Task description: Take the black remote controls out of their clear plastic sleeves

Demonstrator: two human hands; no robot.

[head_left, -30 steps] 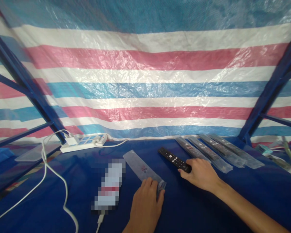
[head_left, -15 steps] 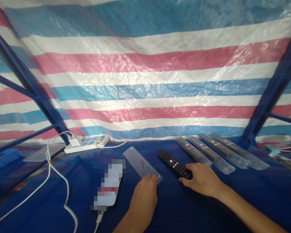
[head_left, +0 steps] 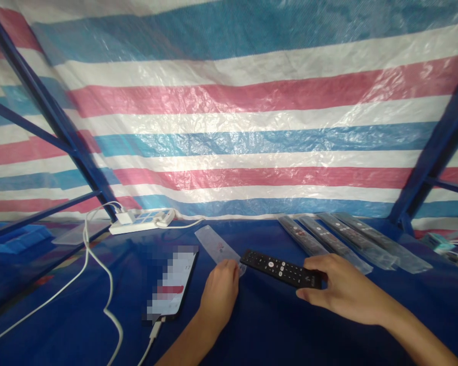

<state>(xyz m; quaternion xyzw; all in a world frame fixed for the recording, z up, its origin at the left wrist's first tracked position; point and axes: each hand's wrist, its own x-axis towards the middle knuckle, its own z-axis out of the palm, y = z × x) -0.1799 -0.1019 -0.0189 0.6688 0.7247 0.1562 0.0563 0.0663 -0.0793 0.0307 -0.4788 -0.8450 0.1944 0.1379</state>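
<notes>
A black remote control (head_left: 278,268) is raised a little above the blue table cover (head_left: 286,330), held at its near end by my right hand (head_left: 341,288). Its far end points left toward the open end of a clear plastic sleeve (head_left: 218,245) that lies flat on the cover. My left hand (head_left: 219,291) pinches the near end of that sleeve. The remote's tip is close to the sleeve's mouth; I cannot tell whether it touches.
Several remotes in clear sleeves (head_left: 339,241) lie side by side at the back right. A phone (head_left: 171,285) on a white cable lies left of my left hand. A white power strip (head_left: 141,221) sits at the back left. A striped tarp (head_left: 236,122) and blue frame bars (head_left: 53,112) close the space.
My right hand has lifted the black remote and swung it left toward the sleeve's mouth. My left hand has slid up the sleeve's near end and gripped it.
</notes>
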